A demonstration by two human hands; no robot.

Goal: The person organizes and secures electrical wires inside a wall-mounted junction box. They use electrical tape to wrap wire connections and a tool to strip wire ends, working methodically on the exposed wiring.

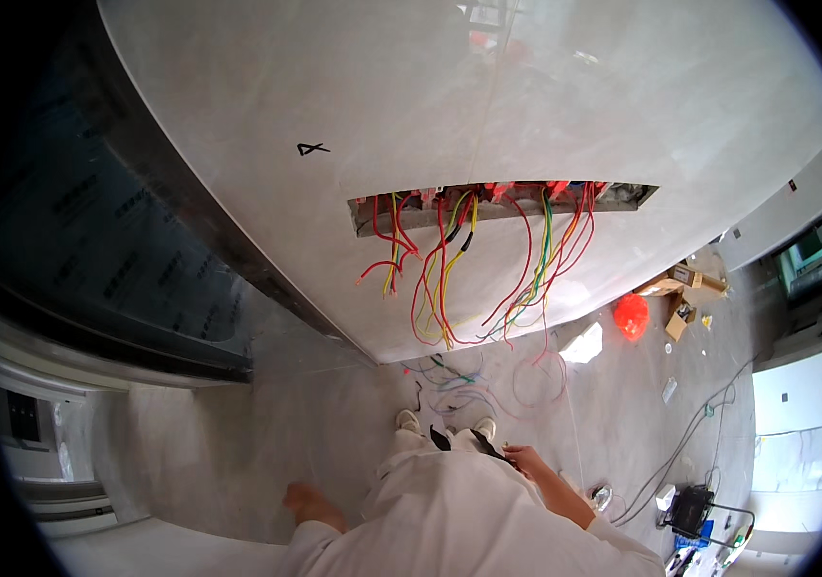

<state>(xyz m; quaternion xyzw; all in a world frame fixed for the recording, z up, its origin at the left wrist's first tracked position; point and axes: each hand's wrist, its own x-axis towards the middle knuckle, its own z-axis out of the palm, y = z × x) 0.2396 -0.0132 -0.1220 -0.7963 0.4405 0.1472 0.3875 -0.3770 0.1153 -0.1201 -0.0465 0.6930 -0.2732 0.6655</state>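
The wires point(443, 255) dangle from the wall slot point(365, 219) at upper centre, and with the left hand point(307, 502) and right hand point(521, 459) low in the frame (openness and grip I cannot tell), this looks like wiring preparation, the next move likely calling for an upward reach.

Right grip point(523, 461) — any contents unclear

Wires point(453, 234) out of a wall slot point(502, 214) ahead, bag point(631, 317) and boxes point(677, 317) on the floor point(334, 413) to the right
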